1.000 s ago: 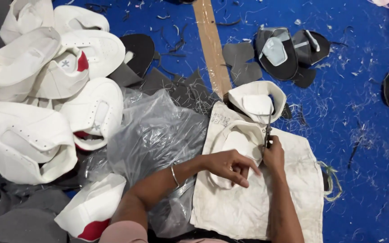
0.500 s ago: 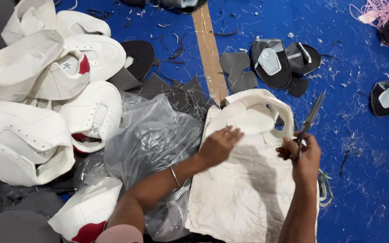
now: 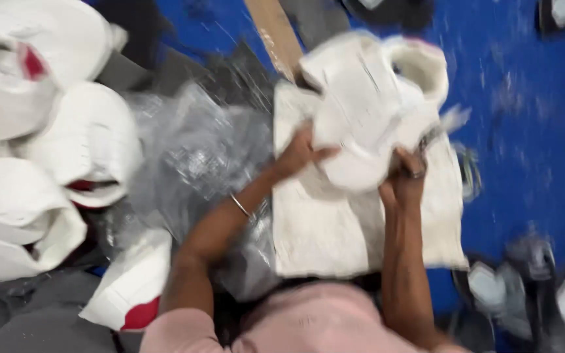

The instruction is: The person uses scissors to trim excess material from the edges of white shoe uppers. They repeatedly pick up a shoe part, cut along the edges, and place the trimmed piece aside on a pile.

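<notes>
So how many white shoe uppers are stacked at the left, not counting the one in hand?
4 at least: top-left corner, below it, left edge, and bottom, red-lined. Blur and overlap may hide more.

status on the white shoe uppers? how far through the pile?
Done: cannot tell; white uppers lie heaped at the left, finished or not is unclear. In hand: left hand and right hand both grip one white upper over the cloth. The frame is blurred. Left: dark pieces lie on the blue floor.
</notes>
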